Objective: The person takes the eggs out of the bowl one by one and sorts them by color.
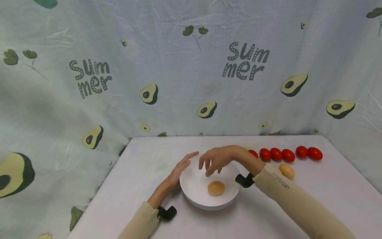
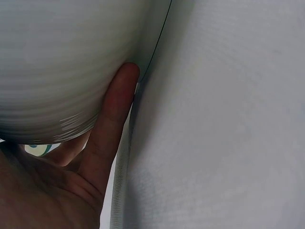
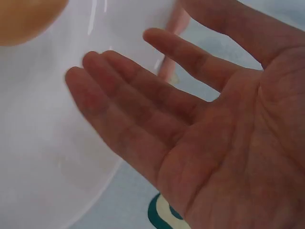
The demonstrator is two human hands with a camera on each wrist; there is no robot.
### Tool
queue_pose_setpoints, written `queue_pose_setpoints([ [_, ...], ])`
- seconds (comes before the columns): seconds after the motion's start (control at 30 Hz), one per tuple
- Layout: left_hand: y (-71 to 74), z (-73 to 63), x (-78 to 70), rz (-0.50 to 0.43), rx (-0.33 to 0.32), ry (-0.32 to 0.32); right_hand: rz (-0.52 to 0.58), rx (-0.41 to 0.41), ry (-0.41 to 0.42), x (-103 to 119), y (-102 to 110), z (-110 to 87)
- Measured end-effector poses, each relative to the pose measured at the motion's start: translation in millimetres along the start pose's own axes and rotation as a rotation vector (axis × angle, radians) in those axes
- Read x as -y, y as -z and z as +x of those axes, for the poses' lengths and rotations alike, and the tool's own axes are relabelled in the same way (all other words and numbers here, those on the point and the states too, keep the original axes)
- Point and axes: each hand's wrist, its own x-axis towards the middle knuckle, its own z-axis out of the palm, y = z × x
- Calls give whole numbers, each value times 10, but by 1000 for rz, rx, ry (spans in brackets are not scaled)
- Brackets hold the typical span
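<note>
A white bowl (image 1: 197, 192) stands on the table, and a smooth yellow-orange, egg-shaped thing (image 1: 216, 188) lies in it. My left hand (image 1: 176, 172) rests against the bowl's left side with its fingers stretched out. In the left wrist view, one finger (image 2: 112, 105) lies straight along the bowl's outer wall (image 2: 62, 62). Over the far part of the bowl hovers my right hand (image 1: 219, 159), holding nothing, its fingers spread loosely downward. The right wrist view shows the bare palm (image 3: 228, 143), with the egg-shaped thing (image 3: 28, 19) beyond the fingertips.
Several red oval tomatoes (image 1: 276, 154) lie in a row at the table's back right. Nearer, beside the right sleeve, is another yellow-orange, egg-shaped thing (image 1: 287, 171), with one more partly hidden. A printed curtain (image 1: 179, 66) hangs behind the white table (image 1: 143, 159).
</note>
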Motion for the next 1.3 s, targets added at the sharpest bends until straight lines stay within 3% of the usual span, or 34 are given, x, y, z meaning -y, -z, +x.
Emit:
queue_pose_setpoints([
  [0.17, 13, 0, -10, -8, 26, -3, -26, 85, -108, 31, -83, 171],
  [0.37, 16, -3, 1, -6, 33, 8, -83, 131, -217, 53, -146, 309],
  [0.9, 7, -2, 2, -40, 46, -5, -118, 263, -264, 68, -174, 337],
  [1.3, 17, -1, -6, -42, 40, -16, -80, 346, -297, 102, -195, 374],
])
